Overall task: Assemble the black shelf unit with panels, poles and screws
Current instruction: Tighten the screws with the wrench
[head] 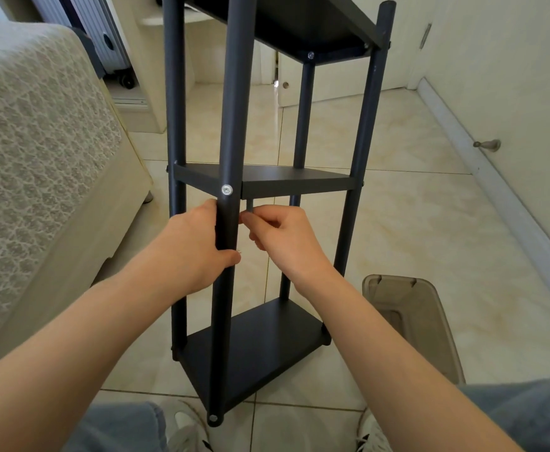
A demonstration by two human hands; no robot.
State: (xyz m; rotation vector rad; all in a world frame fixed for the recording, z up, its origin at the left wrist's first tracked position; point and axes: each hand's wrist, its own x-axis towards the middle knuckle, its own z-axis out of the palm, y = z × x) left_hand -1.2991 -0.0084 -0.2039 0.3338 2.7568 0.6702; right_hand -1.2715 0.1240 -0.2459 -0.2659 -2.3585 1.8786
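The black shelf unit stands upright on the tiled floor in front of me, with three panels: bottom [254, 350], middle [296, 182] and top [303, 31]. My left hand [192, 246] grips the nearest pole [229, 132] just below a silver screw [227, 190] at the middle panel. My right hand [283, 238] is curled right of that pole under the middle panel, pinching a small grey tool [249, 206] that sticks up from its fingers.
A bed with a patterned cover [29, 151] runs along the left. A translucent brown plastic bin [410, 324] sits on the floor at the right. A white wall with a doorstop [487, 145] is further right. My shoes [185, 425] are at the unit's foot.
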